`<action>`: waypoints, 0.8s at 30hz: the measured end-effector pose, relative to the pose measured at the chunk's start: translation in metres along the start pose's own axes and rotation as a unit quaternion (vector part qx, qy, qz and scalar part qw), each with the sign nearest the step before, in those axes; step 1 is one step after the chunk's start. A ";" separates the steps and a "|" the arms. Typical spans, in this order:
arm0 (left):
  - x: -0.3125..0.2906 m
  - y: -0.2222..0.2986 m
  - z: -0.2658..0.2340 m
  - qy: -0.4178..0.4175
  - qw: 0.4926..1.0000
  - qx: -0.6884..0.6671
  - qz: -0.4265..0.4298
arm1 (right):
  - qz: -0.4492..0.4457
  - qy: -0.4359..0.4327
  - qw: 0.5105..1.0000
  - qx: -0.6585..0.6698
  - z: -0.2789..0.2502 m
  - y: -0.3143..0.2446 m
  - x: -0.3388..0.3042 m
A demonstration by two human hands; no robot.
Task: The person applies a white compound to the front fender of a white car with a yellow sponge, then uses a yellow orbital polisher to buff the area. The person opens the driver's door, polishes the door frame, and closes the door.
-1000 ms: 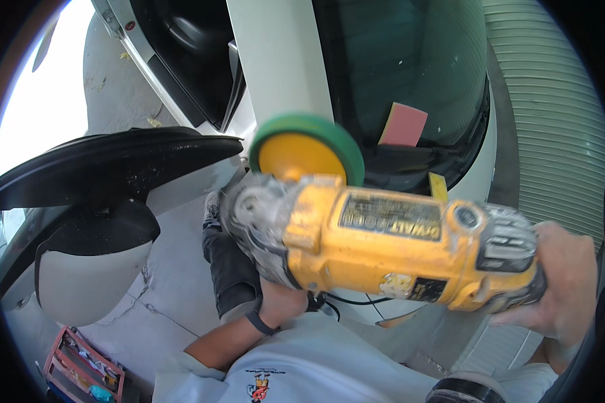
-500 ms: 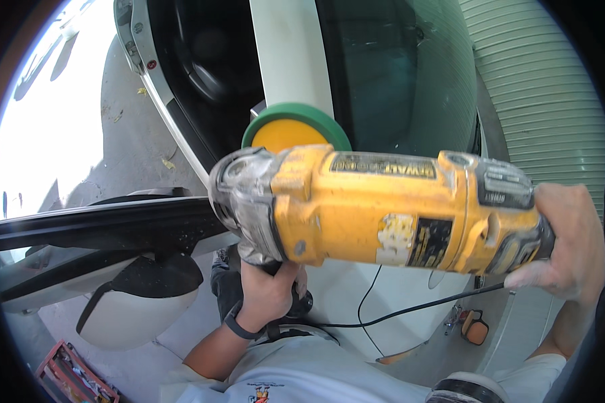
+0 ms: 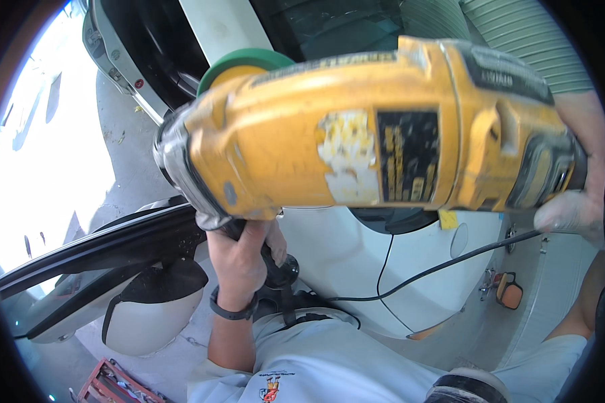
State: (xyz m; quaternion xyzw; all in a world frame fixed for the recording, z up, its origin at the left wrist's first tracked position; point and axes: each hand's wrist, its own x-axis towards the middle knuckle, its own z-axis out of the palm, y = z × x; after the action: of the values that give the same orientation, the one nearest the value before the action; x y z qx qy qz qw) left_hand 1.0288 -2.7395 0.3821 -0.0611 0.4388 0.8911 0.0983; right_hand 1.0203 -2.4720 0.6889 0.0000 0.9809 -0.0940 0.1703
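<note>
A yellow rotary polisher with a grey metal head is held across my front, large and close. My left hand, with a dark band on its wrist, is closed round the black side handle beneath the head. At the back end, my right hand wraps round the rear grip, its fingers partly hidden by the body. Behind the head shows the green-edged, yellow-backed pad, near the white door pillar of a car. Whether pad and pillar touch is hidden. A black cord trails from the rear grip.
An open car door with a white side mirror stands at left. Dark window glass lies beyond the polisher, a white body panel below it. A red tool tray sits lower left; ribbed shutter rises upper right.
The polisher appears larger and nearer, its head and pad shifted up and left in view. The surroundings have shifted in view too. Both hands keep their hold.
</note>
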 end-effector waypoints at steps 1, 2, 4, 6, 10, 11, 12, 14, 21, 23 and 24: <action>-0.011 -0.012 -0.001 0.003 1.000 0.016 0.004 | -0.035 -0.040 0.996 -0.073 -0.003 0.008 -0.005; -0.024 -0.024 -0.002 0.006 1.000 0.027 -0.006 | -0.055 -0.076 0.988 -0.120 -0.001 0.013 -0.009; -0.050 -0.049 -0.005 0.010 0.999 -0.003 -0.045 | -0.104 -0.142 0.962 -0.208 0.000 0.018 -0.016; -0.078 -0.077 -0.010 0.010 0.997 -0.004 -0.082 | -0.165 -0.116 0.956 -0.212 0.017 0.020 -0.027; -0.134 -0.134 -0.015 0.008 0.996 -0.034 -0.086 | -0.166 -0.110 0.950 -0.241 0.059 0.032 -0.053; -0.147 -0.145 -0.016 0.035 0.996 0.001 -0.077 | -0.141 -0.126 0.949 -0.253 0.066 0.031 -0.059; -0.159 -0.155 -0.017 0.043 0.995 0.070 -0.054 | -0.117 -0.141 0.947 -0.265 0.074 0.031 -0.065; -0.172 -0.168 -0.024 0.058 0.977 0.204 -0.009 | -0.092 -0.176 0.938 -0.285 0.082 0.030 -0.070; -0.112 -0.133 -0.049 0.081 0.988 0.084 -0.098 | -0.185 -0.055 0.940 -0.281 0.079 0.037 -0.031; -0.074 -0.098 -0.033 0.089 0.993 0.061 -0.054 | -0.198 -0.027 0.939 -0.279 0.073 0.034 -0.011; -0.055 -0.075 -0.023 0.068 0.996 0.039 -0.040 | -0.205 -0.015 0.938 -0.279 0.070 0.031 -0.002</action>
State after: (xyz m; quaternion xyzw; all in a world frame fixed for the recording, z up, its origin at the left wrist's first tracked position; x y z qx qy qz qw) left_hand 1.0998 -2.7193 0.3210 -0.1348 0.4762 0.8624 0.1060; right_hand 1.0470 -2.4545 0.6194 -0.2501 0.9439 0.1505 0.1548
